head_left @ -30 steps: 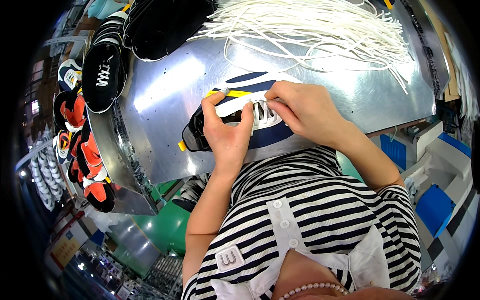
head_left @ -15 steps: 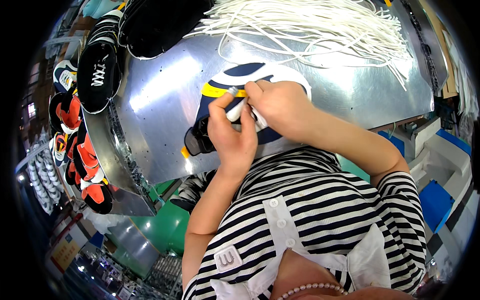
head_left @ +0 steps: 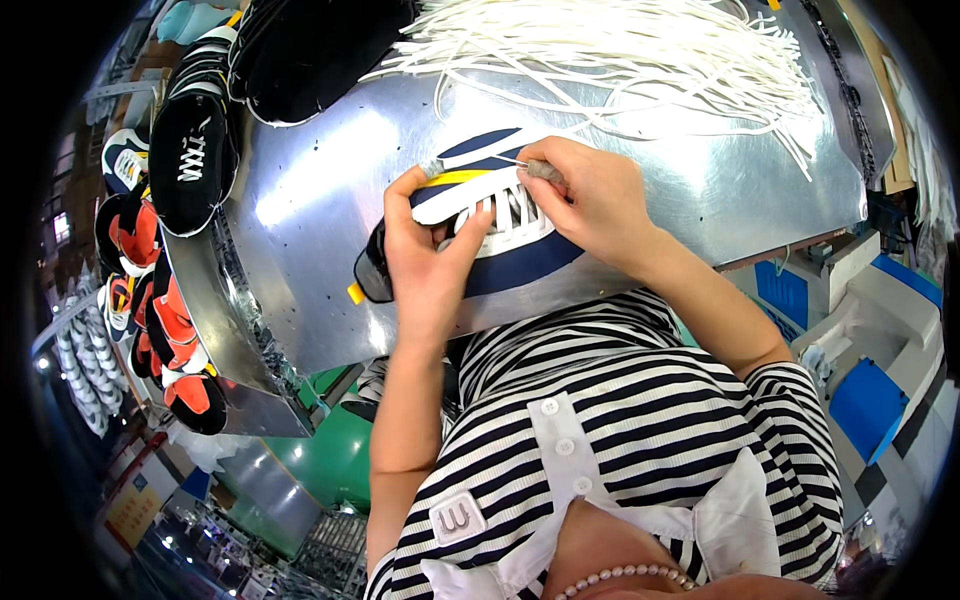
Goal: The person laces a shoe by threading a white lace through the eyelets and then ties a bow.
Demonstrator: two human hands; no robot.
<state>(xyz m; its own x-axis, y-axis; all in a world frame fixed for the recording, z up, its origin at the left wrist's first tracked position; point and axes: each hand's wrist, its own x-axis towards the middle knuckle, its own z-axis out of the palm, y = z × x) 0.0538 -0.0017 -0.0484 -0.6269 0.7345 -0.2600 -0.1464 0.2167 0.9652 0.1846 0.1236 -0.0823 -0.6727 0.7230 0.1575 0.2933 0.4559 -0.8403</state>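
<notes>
A navy, white and yellow shoe upper (head_left: 520,262) lies on its side on the metal table, white lacing (head_left: 515,212) crossing its opening. My left hand (head_left: 425,255) grips it near the collar, thumb in the opening and forefinger along the yellow stripe. Grey wrapping covers that fingertip. At the eyelet edge my right hand (head_left: 595,195) is closed in a pinch, with a grey-brown wrapped piece at its fingertips. A thin pale strand (head_left: 508,159) sticks out from the pinch toward the left; I cannot tell if it is a lace end or a slim tool.
A heap of loose white shoelaces (head_left: 620,60) covers the far part of the metal table (head_left: 720,210). Black shoe uppers (head_left: 190,160) lie at the far left. Several orange-and-black shoe pieces (head_left: 175,310) hang beyond the left edge. White and blue casing (head_left: 860,330) stands at the right.
The upper has turned so its laced opening shows more. My right hand has moved slightly right, away from my left hand, and the thin pale strand now shows at its fingertips.
</notes>
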